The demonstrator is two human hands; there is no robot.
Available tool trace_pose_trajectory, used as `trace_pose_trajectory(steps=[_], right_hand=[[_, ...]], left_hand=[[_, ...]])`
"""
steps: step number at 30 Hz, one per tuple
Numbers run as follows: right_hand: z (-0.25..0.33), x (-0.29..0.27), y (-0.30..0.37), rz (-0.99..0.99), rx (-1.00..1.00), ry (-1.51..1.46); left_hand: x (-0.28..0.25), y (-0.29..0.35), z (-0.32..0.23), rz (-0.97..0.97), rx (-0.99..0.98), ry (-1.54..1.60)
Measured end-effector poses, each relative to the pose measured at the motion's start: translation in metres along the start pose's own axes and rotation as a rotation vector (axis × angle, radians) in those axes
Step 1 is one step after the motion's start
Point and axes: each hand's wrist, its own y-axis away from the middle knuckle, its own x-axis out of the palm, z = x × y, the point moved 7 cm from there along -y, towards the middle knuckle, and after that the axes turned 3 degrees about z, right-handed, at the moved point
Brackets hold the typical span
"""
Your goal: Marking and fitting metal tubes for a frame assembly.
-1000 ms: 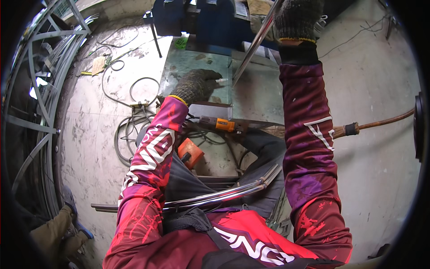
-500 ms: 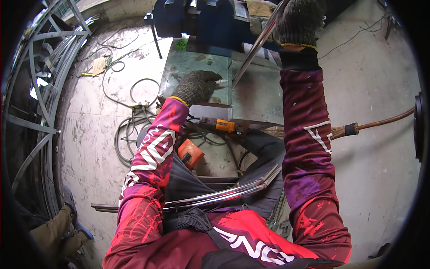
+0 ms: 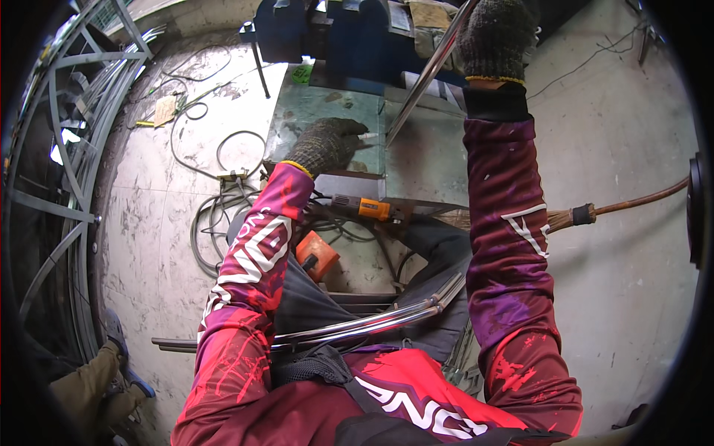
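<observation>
Nothing has shifted noticeably: left hand stays pressed, fingers curled, on the surface beside the tube's foot; farther up, right hand stays clamped around the leaning steel tube. Steady it before marking.

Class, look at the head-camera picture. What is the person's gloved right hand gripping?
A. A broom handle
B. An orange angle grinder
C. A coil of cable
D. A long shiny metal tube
D: the right hand is closed round the long shiny metal tube, which slants down to the metal table, while the angle grinder lies untouched below.
</observation>
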Motion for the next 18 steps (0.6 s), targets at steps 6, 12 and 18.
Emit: trace_pose_trajectory(steps=[6, 12, 18], right_hand=[[0.0, 0.004, 0.006, -0.016, 0.002, -0.03], [0.001, -0.002, 0.004, -0.075, 0.011, -0.009], [0.008, 0.001, 0.008, -0.05, 0.038, 0.033]], left_hand=[[0.001, 0.003, 0.002, -0.006, 0.045, 0.031], [-0.002, 0.005, -0.009, -0.037, 0.11, -0.05], [0.002, 0.005, -0.008, 0.02, 0.049, 0.084]])
